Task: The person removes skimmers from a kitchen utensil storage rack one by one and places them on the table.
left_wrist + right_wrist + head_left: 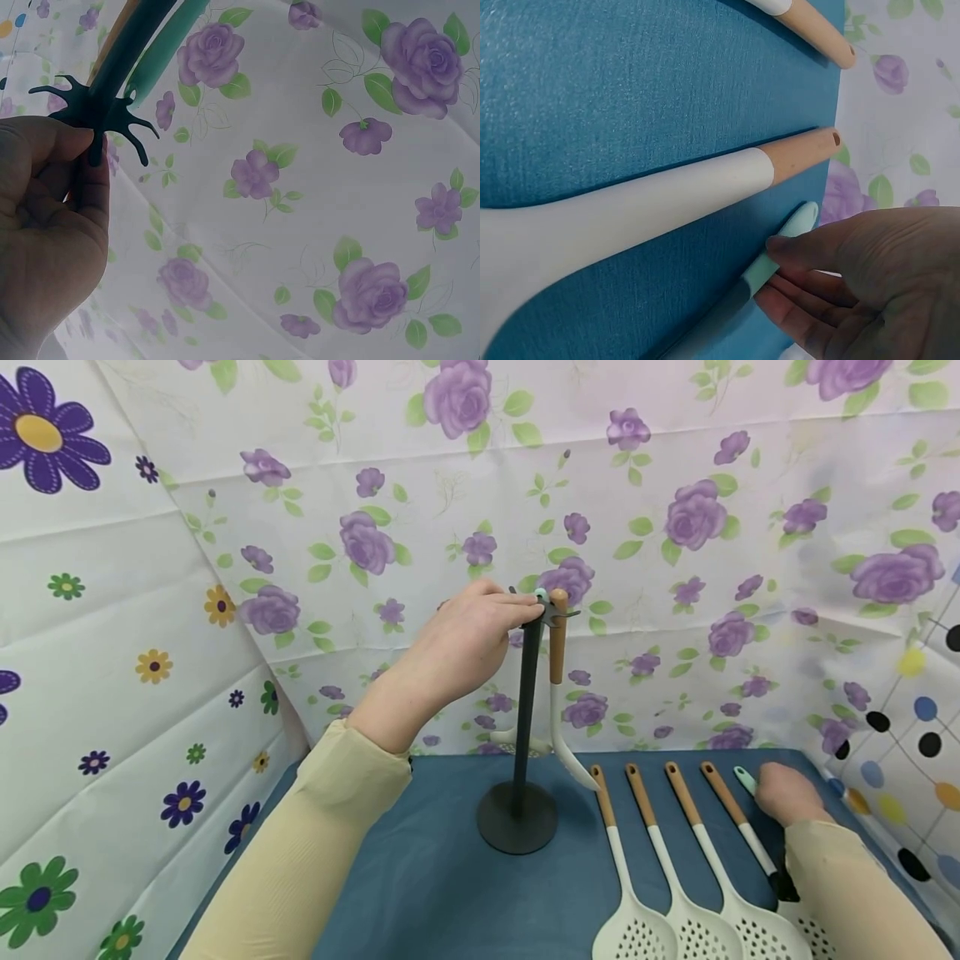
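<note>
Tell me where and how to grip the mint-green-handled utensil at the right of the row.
Pinch the slim mint-green handle near its far end, probably best from the right. A wooden handle runs close along its left, so the right side seems the easier approach. The right hand pinches it there now, between thumb and fingers.

The dark stand (527, 710) (round-based) is upright, the mint-handled utensil (759, 274) rightmost.
</note>
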`<state>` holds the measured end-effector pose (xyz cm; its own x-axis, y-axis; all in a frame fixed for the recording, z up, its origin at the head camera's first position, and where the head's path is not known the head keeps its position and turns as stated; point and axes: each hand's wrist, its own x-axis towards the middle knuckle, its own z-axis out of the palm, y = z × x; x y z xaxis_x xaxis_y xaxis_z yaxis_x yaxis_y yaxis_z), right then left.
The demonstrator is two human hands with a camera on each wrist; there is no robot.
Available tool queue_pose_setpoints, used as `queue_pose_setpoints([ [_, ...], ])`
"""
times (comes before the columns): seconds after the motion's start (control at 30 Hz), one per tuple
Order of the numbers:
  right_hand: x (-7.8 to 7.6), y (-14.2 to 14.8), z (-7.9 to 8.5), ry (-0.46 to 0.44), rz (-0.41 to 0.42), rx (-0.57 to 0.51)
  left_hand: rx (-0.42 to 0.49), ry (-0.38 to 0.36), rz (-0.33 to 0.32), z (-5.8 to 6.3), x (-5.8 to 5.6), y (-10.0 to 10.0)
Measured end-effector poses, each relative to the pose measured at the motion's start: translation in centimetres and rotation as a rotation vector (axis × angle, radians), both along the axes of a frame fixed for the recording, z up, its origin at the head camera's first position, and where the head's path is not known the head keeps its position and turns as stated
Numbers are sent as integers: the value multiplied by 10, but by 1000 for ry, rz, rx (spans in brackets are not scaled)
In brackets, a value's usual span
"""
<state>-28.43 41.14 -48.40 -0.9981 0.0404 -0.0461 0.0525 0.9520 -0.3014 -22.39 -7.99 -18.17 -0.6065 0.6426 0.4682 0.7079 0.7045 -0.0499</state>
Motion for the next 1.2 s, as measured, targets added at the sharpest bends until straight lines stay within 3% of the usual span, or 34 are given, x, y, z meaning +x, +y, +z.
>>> queue_pose_setpoints([
  [0.23,-3,-3,1,-40,-30,-1,0,-4,7,1,0,0],
  [0.47,-7,-15,17,-117,-87,-11,-1,12,-2,0,0,0],
  [0.67,-7,-36,34,-18,-22,48,-8,18,-8,0,0,0],
  [0.9,7,-65,70,162,110,31,-9,20,-10,0,0,0],
  [1.2,31,-103,135,260,244,-49,-32,31,-11,-2,1,0],
])
